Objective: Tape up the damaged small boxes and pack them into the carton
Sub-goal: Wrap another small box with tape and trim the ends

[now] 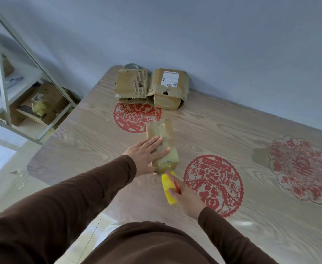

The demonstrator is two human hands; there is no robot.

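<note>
Box (162, 147) lay mid-frame, long axis up-frame. Left hand (146, 151) pressed flat on it; right hand (184, 197) gripped tape dispenser (168, 187) at its lower end.

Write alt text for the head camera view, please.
A person's left hand presses flat on a small taped box on a wooden table while the right hand holds a yellow tape dispenser; two torn boxes wait behind.
</note>
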